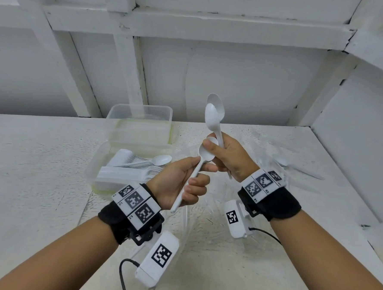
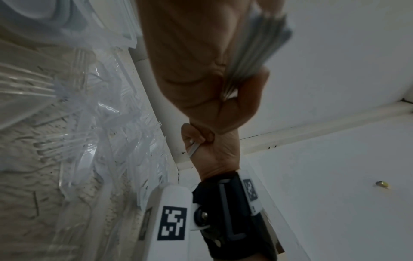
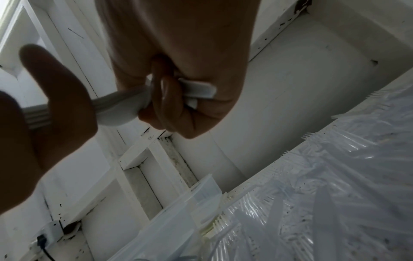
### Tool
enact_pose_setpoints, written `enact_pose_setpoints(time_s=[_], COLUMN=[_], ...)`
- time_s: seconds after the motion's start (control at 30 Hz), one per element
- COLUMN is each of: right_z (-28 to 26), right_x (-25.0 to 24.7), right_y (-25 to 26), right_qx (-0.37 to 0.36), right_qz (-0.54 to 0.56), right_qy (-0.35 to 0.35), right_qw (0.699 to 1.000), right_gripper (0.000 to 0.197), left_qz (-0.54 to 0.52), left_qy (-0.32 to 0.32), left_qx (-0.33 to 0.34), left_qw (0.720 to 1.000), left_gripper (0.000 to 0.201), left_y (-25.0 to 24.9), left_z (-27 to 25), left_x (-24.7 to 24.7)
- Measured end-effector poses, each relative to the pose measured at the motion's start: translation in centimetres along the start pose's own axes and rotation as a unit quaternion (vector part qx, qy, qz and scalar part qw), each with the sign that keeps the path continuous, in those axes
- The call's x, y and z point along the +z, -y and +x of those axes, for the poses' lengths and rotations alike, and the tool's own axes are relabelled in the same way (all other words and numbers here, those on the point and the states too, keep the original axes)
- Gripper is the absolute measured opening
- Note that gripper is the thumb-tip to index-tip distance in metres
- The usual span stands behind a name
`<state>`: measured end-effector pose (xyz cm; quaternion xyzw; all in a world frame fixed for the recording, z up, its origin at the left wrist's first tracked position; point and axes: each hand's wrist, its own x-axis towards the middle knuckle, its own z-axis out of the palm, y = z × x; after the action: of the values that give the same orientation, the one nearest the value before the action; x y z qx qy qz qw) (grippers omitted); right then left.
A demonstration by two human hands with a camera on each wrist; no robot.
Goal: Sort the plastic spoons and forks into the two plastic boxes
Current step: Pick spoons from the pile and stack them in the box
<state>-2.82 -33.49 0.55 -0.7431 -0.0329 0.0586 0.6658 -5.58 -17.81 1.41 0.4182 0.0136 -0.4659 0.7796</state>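
Observation:
Above the table's middle my left hand (image 1: 194,175) grips a stack of white plastic spoons (image 1: 204,155) by the handles, bowls pointing up and away. My right hand (image 1: 218,150) grips other white spoons (image 1: 214,115) upright, and its thumb rests on the left stack's top bowl. In the right wrist view the right hand (image 3: 170,98) curls round the handle ends (image 3: 198,90), with the left stack's bowl (image 3: 118,113) against it. The near clear box (image 1: 95,161) holds several spoons. The far clear box (image 1: 141,112) looks empty. Clear forks (image 2: 89,141) lie piled below.
The clear forks (image 1: 204,215) lie on crinkled plastic film across the white table (image 1: 28,157), reaching to the right (image 1: 296,169). White walls and a beam frame close the back and right side. Both boxes stand to the left of my hands.

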Motion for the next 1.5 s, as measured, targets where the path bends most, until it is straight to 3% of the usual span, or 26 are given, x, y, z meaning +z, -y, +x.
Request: enact_pose_setpoints(time_s=[0.23,0.37,0.47,0.63,0.77,1.0,1.3,1.4,1.5], right_z=[-0.5,-0.8,-1.4,-2.2,-2.8,-3.4,-3.5,-3.6,-3.9], right_x=[0.5,0.8,1.2,2.7,4.1,4.5,4.4,4.5,5.0], right_y=[0.6,0.6,0.2,-1.0,-1.7,-1.9,-1.4,-1.2,-1.5], right_qx=[0.007,0.026,-0.009,-0.045,-0.032,-0.066,-0.088,-0.055,-0.068], right_qz=[0.006,0.001,-0.026,-0.079,-0.071,-0.151,-0.260,-0.267,-0.248], right_qy=[-0.034,-0.109,-0.126,-0.165,-0.157,-0.159,-0.174,-0.137,-0.112], right_qw=[0.999,0.994,0.992,0.982,0.985,0.973,0.946,0.952,0.960], right_gripper=[0.017,0.009,0.010,0.008,0.008,0.010,0.027,0.042,0.044], left_qz=[0.031,0.112,0.166,0.121,0.098,0.086,0.037,0.024,0.021], left_qy=[0.013,-0.095,-0.172,-0.234,-0.225,-0.189,-0.215,-0.211,-0.201], left_qx=[0.045,0.121,0.167,0.207,0.220,0.209,0.203,0.199,0.201], left_qw=[0.998,0.982,0.956,0.942,0.944,0.956,0.955,0.957,0.958], left_gripper=[0.022,0.028,0.029,0.030,0.034,0.029,0.017,0.013,0.012], left_y=[0.0,0.0,0.5,1.4,1.7,1.5,1.1,0.9,0.8], left_z=[-0.2,0.3,0.8,1.9,2.2,2.0,1.9,1.7,1.7], left_x=[-0.2,-0.8,-1.2,-0.8,-0.4,-1.0,-1.6,-1.6,-1.5])
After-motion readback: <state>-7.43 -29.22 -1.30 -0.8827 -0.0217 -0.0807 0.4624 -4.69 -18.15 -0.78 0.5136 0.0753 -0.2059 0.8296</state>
